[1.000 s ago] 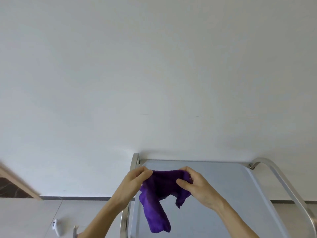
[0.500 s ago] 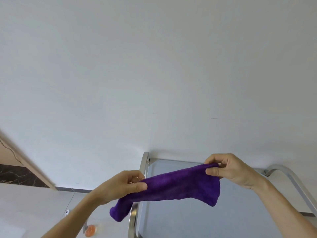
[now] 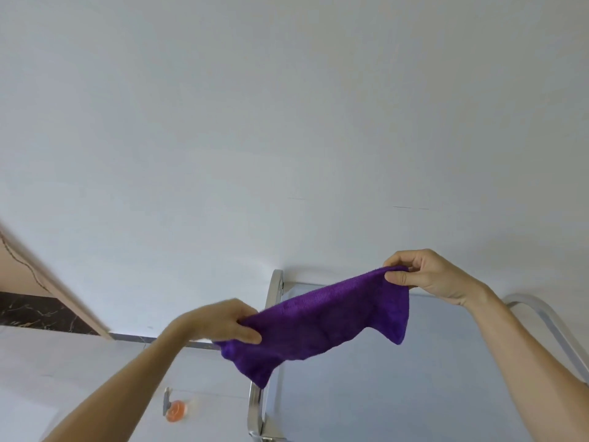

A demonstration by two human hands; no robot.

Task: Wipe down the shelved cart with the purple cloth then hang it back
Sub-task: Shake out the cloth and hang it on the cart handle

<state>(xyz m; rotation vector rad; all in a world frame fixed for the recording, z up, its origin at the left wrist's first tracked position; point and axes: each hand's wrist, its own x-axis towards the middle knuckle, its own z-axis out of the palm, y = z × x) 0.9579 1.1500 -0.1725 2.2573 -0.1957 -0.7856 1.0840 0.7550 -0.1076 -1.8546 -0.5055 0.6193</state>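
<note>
The purple cloth (image 3: pixel 322 320) is stretched out in the air between both hands, above the cart's left side. My left hand (image 3: pixel 220 320) pinches its lower left corner, just left of the cart's left metal rail (image 3: pixel 273 290). My right hand (image 3: pixel 427 275) pinches the upper right corner, higher up and over the far end of the cart. The cart's pale blue-grey top shelf (image 3: pixel 414 378) lies below the cloth. Loose cloth ends hang down at both sides.
A white wall fills most of the view right behind the cart. The cart's right curved rail (image 3: pixel 541 317) runs along the right edge. On the floor to the left sits a small orange item (image 3: pixel 176 410) with a grey part. A dark skirting and wooden trim are far left.
My hands have drawn apart and spread the bunched cloth into a wide band. The right hand went up and to the right; the left hand shifted left and down.
</note>
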